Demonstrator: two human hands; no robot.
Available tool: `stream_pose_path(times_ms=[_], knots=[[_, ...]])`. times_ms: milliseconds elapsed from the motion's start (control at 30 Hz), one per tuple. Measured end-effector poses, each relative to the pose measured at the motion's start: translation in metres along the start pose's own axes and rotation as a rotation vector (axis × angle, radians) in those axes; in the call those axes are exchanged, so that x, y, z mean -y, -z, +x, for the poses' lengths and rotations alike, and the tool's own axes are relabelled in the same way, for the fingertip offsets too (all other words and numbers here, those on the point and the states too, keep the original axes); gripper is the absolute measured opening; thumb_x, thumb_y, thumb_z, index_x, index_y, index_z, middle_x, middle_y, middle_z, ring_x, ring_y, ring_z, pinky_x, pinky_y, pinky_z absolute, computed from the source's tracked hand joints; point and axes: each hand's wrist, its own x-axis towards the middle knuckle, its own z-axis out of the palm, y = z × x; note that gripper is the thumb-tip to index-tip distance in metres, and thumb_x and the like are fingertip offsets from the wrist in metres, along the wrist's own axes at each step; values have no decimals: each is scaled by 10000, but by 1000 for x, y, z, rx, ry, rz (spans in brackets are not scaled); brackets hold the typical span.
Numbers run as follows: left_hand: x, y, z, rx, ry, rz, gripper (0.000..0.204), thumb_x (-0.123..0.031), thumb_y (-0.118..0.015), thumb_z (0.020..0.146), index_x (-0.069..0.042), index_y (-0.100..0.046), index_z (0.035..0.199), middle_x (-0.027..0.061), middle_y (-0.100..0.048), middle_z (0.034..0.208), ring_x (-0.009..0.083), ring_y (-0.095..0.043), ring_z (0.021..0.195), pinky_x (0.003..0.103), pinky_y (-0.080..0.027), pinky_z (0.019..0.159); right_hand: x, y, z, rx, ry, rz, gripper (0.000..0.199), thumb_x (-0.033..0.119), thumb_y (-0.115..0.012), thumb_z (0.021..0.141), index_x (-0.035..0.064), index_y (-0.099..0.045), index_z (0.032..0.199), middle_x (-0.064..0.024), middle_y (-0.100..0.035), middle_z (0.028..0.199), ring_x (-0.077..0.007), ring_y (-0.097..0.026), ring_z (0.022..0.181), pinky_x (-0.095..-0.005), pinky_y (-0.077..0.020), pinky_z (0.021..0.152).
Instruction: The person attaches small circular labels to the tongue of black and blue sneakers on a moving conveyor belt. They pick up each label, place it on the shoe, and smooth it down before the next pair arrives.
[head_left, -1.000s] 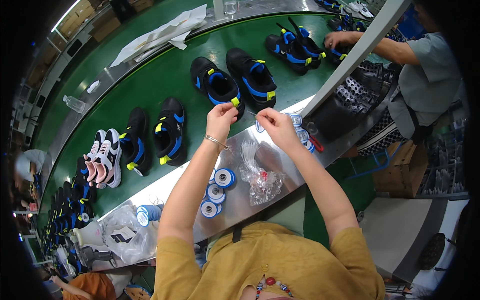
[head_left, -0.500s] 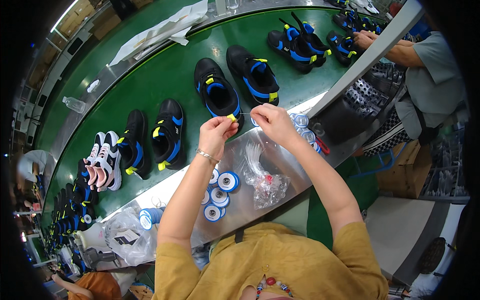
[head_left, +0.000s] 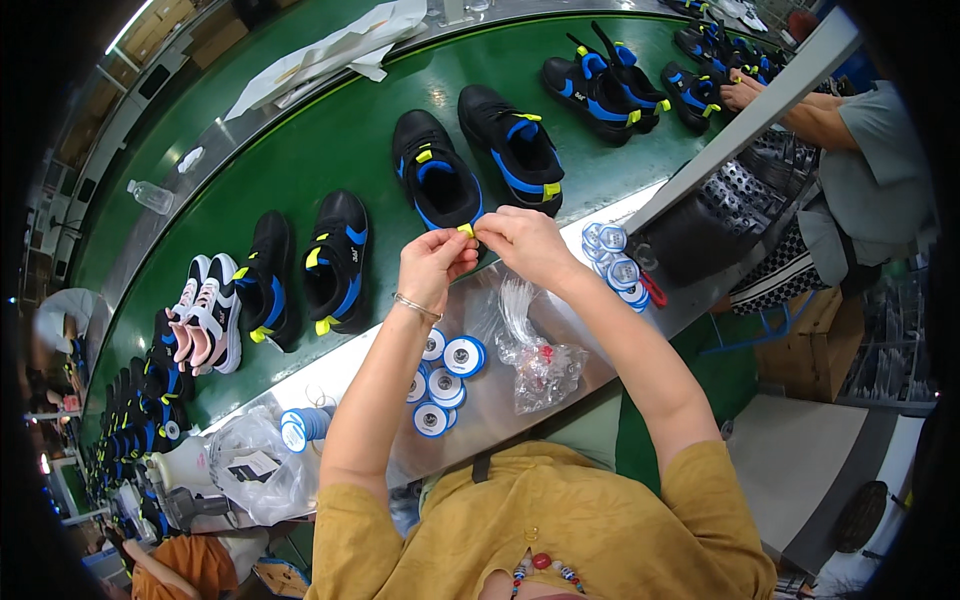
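Note:
A black sneaker (head_left: 437, 165) with blue trim stands on the green belt, its heel toward me. My left hand (head_left: 434, 262) pinches the yellow pull tab (head_left: 465, 230) at that heel. My right hand (head_left: 525, 240) is at the other side of the tab, thumb and fingers pressed together; what they hold is hidden. A matching sneaker (head_left: 513, 150) stands just to the right. Below my hands, on the metal ledge, a bundle of thin white strands (head_left: 517, 312) sticks out of a clear plastic bag (head_left: 548, 378).
Blue-and-white spools (head_left: 463, 356) lie left of the bag, with more round blue-and-white pieces (head_left: 622, 271) at right. Another black pair (head_left: 337, 260) and pink-white sneakers (head_left: 210, 310) stand leftward. A grey post (head_left: 740, 125) slants at right, near a co-worker's hands (head_left: 738, 92).
My right hand has moved left to the heel tab. A thin strand stretched between my hands before; it no longer shows. The left hand keeps its pinch.

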Motion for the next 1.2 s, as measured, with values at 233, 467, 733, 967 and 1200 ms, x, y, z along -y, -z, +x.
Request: stream_pose_path(times_ms=[233,467,733,967,1200], knots=[[-1,4,-15,-153,-199,264,105,-86,-657,889,-4,-668,952,61,-687,846,111,-649,735,236,-521,650,14,4,-2,87,-103,7,156,161,-537,921,38,-597,996,-146,-658,876,-346,-637,812,-421,-496,696],[-20,-4,-24,-226,-668,471,96,-85,-615,924,-7,-655,961,29,-673,842,71,-628,733,201,-479,585,26,13,8,-34,-75,292,128,111,-500,922,8,-554,976,-195,-654,852,-384,-635,811,-446,-490,699],[-10,-28,-15,-47,-586,658,63,-63,-574,938,-12,-604,958,38,-650,761,84,-585,634,228,-490,574,18,9,15,-33,-292,801,122,117,-534,932,4,-564,966,-73,-623,718,-122,-550,545,-258,-415,472],[-5,-21,-10,-110,-544,614,74,-71,-588,929,1,-607,924,40,-655,750,88,-584,629,236,-486,585,15,3,3,-58,-450,964,117,115,-633,900,26,-609,971,-6,-612,768,-29,-480,570,-176,-352,473],[-6,-15,-10,-201,-589,602,76,-69,-617,912,0,-650,912,37,-659,776,89,-583,638,231,-474,579,14,-12,9,-81,-396,1008,89,104,-668,885,42,-620,927,24,-599,778,-15,-473,589,-162,-332,476]])
